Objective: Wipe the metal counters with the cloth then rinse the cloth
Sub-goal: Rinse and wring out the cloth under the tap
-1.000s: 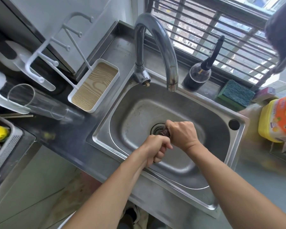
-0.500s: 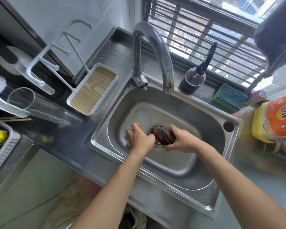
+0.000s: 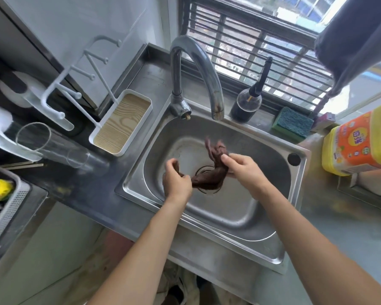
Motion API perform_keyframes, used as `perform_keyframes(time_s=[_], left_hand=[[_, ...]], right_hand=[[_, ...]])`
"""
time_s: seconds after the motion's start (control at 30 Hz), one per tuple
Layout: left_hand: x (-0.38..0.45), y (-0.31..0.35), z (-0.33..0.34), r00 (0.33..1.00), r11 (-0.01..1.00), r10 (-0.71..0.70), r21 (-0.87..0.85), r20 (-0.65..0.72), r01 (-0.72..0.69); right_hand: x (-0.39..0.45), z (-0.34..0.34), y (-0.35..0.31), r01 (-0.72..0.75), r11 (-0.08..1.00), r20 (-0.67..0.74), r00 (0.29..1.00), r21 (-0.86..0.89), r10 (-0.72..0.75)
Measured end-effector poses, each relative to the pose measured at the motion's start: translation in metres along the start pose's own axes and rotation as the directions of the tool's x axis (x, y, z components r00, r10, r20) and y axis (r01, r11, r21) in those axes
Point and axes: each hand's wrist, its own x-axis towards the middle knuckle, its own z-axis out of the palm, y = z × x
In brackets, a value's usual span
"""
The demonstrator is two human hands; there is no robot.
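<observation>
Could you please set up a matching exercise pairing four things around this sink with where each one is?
Things:
1. cloth
2. sponge
3. yellow bottle
4. wood-grain tray

Places:
A. on the counter left of the sink
B. on the ledge behind the sink, under the window
C. held between both hands over the drain
D. on the counter right of the sink

Pairs: 1-C, 2-B, 3-D, 4-A

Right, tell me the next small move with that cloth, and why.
Probably shake the dark cloth open over the sink. The left hand and right hand each pinch an end, it hangs twisted above the drain, and no water runs from the faucet.
</observation>
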Motion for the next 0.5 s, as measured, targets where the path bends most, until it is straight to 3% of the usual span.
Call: perform_keyframes(time_s=[0.07, 0.13, 0.2, 0.3, 0.4, 0.5], left_hand=[[-0.007, 0.002, -0.005, 0.997, 0.957, -0.07, 0.282, 0.013, 0.064], [-0.015, 0.011, -0.008, 0.997, 0.896, 0.019, 0.441, 0.076, -0.051], [-0.02, 0.027, -0.01, 0.957, 0.947, 0.162, 0.234, 0.242, -0.219], [-0.023, 0.046, -0.009, 0.887, 0.98, 0.177, -0.161, 0.425, -0.119], [-0.024, 0.054, -0.009, 0.903, 0.97, 0.206, -0.202, 0.378, -0.137], [-0.02, 0.053, -0.005, 0.963, 0.955, 0.166, -0.277, 0.213, -0.103]], right_hand=[[-0.009, 0.006, -0.013, 0.003, 0.99, -0.012, 1.0, 0.138, -0.002], [-0.016, 0.011, -0.022, 0.023, 0.988, 0.051, 0.998, 0.155, -0.031], [-0.021, 0.012, -0.03, 0.052, 0.989, 0.128, 0.989, 0.14, -0.07], [-0.021, 0.01, -0.041, 0.078, 0.989, 0.168, 0.981, 0.127, -0.099], [-0.02, 0.002, -0.048, 0.091, 0.991, 0.071, 0.993, 0.095, -0.098], [-0.017, -0.011, -0.049, 0.066, 0.996, 0.015, 0.998, 0.056, -0.067]])
